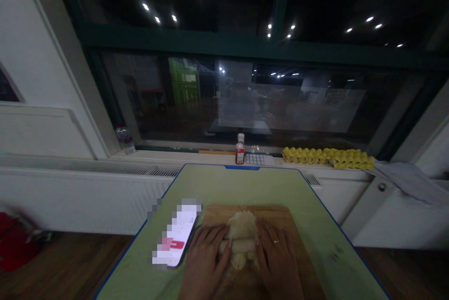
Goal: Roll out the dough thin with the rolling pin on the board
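Observation:
A flattened sheet of pale dough (pixel 242 223) with a ragged edge lies on a wooden cutting board (pixel 280 213). Across it rests a short, light-coloured rolling pin (pixel 242 245), and part of the dough shows on the near side of it. My left hand (pixel 206 253) is on the pin's left end, fingers pointing forward, thumb on the near side. Over the right end is my right hand (pixel 277 253), with a ring on one finger. Both pin ends are hidden under the hands.
A phone (pixel 178 239) with a lit screen lies left of the board on the green, blue-edged table (pixel 259 185). On the windowsill stand a small red-labelled bottle (pixel 240 150), yellow egg trays (pixel 328 157) and a clear bottle (pixel 125 140). A grey cloth (pixel 410 180) lies at the right.

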`<state>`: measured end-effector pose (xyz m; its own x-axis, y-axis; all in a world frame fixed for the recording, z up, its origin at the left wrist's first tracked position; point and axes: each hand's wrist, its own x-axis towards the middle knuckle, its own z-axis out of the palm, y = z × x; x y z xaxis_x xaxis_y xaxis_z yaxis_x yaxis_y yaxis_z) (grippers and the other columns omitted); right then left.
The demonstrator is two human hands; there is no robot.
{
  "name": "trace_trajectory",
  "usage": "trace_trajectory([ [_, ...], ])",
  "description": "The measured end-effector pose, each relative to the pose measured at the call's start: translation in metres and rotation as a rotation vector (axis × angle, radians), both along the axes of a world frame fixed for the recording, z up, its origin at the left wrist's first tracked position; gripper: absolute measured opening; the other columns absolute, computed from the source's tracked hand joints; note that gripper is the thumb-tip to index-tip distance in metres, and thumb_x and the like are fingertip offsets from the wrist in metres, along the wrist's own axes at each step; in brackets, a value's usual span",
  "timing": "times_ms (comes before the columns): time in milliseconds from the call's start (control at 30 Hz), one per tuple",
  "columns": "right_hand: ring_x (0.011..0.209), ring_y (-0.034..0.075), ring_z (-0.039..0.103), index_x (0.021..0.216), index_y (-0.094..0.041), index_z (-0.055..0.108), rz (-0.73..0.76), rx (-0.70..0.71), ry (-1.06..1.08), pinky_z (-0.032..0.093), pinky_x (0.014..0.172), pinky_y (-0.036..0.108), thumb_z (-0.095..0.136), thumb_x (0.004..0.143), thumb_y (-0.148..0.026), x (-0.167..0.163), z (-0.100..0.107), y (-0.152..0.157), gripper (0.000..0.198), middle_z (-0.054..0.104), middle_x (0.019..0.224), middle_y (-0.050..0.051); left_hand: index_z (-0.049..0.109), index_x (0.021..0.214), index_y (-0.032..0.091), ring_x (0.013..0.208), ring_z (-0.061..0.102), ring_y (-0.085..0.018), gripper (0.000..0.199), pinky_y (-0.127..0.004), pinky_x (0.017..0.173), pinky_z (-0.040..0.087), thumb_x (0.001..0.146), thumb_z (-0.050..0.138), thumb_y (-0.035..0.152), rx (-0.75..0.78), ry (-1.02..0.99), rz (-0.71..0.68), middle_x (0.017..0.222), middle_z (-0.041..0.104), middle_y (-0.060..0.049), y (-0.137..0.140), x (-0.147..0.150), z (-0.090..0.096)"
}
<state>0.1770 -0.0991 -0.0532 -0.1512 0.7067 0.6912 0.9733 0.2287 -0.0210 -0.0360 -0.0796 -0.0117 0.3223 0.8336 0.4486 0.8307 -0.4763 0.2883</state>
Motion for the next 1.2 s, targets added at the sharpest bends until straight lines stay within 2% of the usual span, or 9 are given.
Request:
trace_trajectory([
  [233, 0.118, 0.024, 0.057, 0.130, -0.026, 0.058, 0.025, 0.012, -0.031, 0.037, 0.103, 0.048, 0.041, 0.095, -0.026, 0.0008, -0.0049, 0.0009, 0.039, 0.061, 0.134, 0.003, 0.069, 0.119, 0.026, 0.107, 0.064, -0.026, 0.031, -0.047, 0.096, 0.050, 0.094, 0.052, 0.034, 0.003, 0.002, 0.002, 0.117, 0.072, -0.003, 0.0002, -0.0006, -0.0018],
  [467, 0.115, 0.024, 0.058, 0.130, -0.021, 0.057, 0.013, 0.013, -0.018, 0.036, 0.103, 0.046, 0.045, 0.094, -0.027, 0.0008, -0.0036, 0.0015, 0.038, 0.064, 0.130, 0.005, 0.068, 0.120, 0.027, 0.109, 0.064, -0.027, 0.031, -0.048, 0.096, 0.050, 0.095, 0.051, 0.035, -0.008, 0.013, -0.001, 0.119, 0.071, -0.002, -0.0008, -0.0017, -0.0028],
  [933, 0.113, 0.023, 0.059, 0.129, -0.022, 0.057, -0.002, 0.022, -0.036, 0.036, 0.102, 0.045, 0.042, 0.095, -0.027, 0.0026, -0.0057, 0.0019, 0.037, 0.066, 0.127, 0.003, 0.069, 0.118, 0.026, 0.107, 0.065, -0.027, 0.030, -0.049, 0.095, 0.051, 0.094, 0.052, 0.034, 0.023, 0.041, -0.001, 0.117, 0.072, -0.003, 0.0004, -0.0014, -0.0035],
  [1200, 0.113, 0.023, 0.059, 0.129, -0.020, 0.057, 0.013, 0.013, -0.049, 0.035, 0.102, 0.045, 0.041, 0.096, -0.026, 0.0015, -0.0031, 0.0019, 0.037, 0.066, 0.127, 0.003, 0.069, 0.118, 0.025, 0.107, 0.065, -0.027, 0.030, -0.048, 0.095, 0.051, 0.094, 0.052, 0.033, -0.008, 0.028, -0.007, 0.116, 0.072, -0.004, -0.0002, -0.0011, -0.0009],
])
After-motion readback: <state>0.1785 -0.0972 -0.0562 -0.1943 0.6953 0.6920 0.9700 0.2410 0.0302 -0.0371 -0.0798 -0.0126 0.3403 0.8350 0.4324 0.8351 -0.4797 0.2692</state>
